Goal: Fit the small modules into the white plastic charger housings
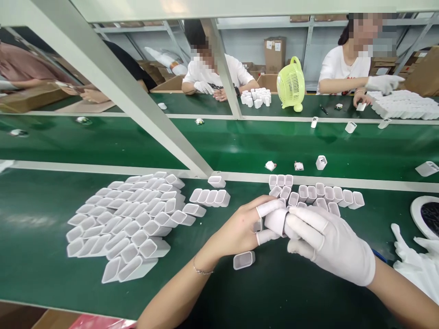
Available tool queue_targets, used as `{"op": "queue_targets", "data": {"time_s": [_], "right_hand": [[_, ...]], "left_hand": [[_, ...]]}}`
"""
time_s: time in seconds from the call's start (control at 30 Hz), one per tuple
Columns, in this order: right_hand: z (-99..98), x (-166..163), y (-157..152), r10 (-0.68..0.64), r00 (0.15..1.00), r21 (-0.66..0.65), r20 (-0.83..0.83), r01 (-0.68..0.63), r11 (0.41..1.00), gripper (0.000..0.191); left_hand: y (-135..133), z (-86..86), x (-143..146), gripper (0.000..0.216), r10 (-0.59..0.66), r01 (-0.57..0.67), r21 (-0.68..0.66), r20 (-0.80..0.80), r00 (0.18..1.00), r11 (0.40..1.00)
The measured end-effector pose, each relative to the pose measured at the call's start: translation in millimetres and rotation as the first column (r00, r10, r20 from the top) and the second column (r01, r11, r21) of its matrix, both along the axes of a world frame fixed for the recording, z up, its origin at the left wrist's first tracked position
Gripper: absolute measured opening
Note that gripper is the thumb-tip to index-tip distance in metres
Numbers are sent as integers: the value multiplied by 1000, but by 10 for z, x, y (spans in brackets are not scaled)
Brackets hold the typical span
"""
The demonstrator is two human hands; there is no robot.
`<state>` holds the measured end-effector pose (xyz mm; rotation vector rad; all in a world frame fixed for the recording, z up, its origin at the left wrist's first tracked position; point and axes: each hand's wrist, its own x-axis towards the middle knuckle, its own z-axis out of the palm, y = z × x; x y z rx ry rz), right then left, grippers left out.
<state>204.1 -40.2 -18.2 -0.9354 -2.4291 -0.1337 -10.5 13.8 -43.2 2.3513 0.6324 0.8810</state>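
Note:
Between my two hands is a white plastic casing [275, 221], partly hidden by fingers. My left hand [233, 227], with white cots on some fingertips, is closed around its left end. From the right, my right hand [329, 242] in a white glove pinches the other end. A greyish rim shows between the left fingers; I cannot tell whether it belongs to a second piece. Just below my left hand lies a single open casing [244, 260]. Behind the hands stand several more open casings [320, 191] in loose rows.
Many open casings [126, 219] stand packed together on the left of the green table [202, 292]. A green conveyor [154, 144] carrying parts runs beyond a metal rail, with a slanted post [137, 100] in front. White gloves [416, 260] lie at right. Co-workers sit opposite, near a green fan [291, 86].

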Motion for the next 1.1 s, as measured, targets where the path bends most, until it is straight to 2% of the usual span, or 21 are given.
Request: {"op": "queue_targets", "data": {"time_s": [0.07,0.13,0.2,0.23,0.3,0.37,0.43,0.47,0.53,0.6,0.77,0.8,0.87,0.93,0.97,1.0,1.03,1.07,1.1], "right_hand": [[46,12,9,-1,1000,-78,18,2,997,13],[54,34,6,-4,1000,-110,-27,1,994,20],[17,53,3,-56,984,-180,-166,26,983,33],[-14,55,8,-106,962,-262,-253,38,964,43],[-89,40,37,-194,893,-482,-406,-29,876,63],[-161,1,90,-210,824,-657,-527,-238,715,65],[-207,-48,146,-207,750,-707,-628,-440,553,55],[-219,-72,166,-228,716,-710,-660,-493,503,50],[-227,-121,180,-274,676,-710,-684,-531,462,44],[-240,-182,162,-300,674,-719,-675,-510,472,36],[-303,-345,154,-344,739,-730,-579,-283,622,20],[-284,-336,199,-337,749,-727,-570,-269,632,20],[-186,-224,367,-264,810,-756,-524,-299,583,23],[-53,4,637,-142,921,-840,-363,-258,477,30],[-2,146,801,-177,951,-867,-255,-144,477,33],[23,294,976,-323,942,-849,-90,97,519,35],[16,436,1153,-515,849,-752,119,415,511,39],[-25,565,1324,-605,764,-696,222,559,450,48],[-96,676,1480,-653,703,-655,283,638,403,55]], "left_hand": [[9,-13,-11,48,3,-3,-28,7,1000,1000],[16,-14,-20,48,3,-2,-51,17,1000,999],[18,-7,-15,49,-7,9,-69,28,1000,998],[17,-3,-6,49,-13,16,-68,35,999,998],[11,-3,24,50,-26,28,-33,49,998,999],[2,-14,60,51,-23,23,18,46,999,1000],[-12,-35,90,50,7,-8,47,24,1000,999],[-21,-46,99,49,26,-26,54,6,1000,998],[-45,-64,112,48,52,-50,90,-29,998,995],[-75,-76,129,48,66,-55,163,-66,996,985],[-105,-106,214,44,81,-40,338,-108,991,940],[-88,-111,221,44,79,-42,348,-92,993,936],[-21,-110,211,43,79,-62,308,-42,996,949],[95,-83,176,41,114,-118,151,30,993,982],[170,-59,159,39,161,-163,16,72,984,987],[255,-26,149,39,223,-205,-150,117,968,967],[345,13,148,40,297,-230,-335,163,941,914],[437,61,157,42,376,-227,-518,203,904,825],[526,114,177,44,448,-189,-679,228,865,710]]}}
